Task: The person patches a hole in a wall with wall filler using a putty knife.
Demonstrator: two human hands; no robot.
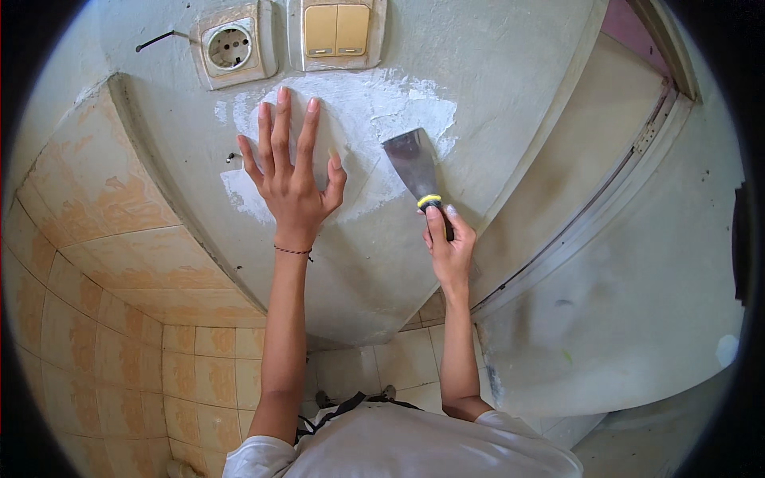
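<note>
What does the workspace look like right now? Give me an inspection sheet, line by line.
Surface: grey-green wall with an uneven, ragged-edged white patch.
Job's things: scraper, its blade at the patch's lower right; whether it presses on the wall cannot be told.
Clutter: thin dark rod jutting out near the socket.
Hands: left hand open, fingers spread over the patch, contact unclear; right hand gripping the scraper's handle.
Cables: nothing seen.
Surroundings: socket and double switch above the patch; orange-and-cream tiles at left; tiled floor below.
</note>
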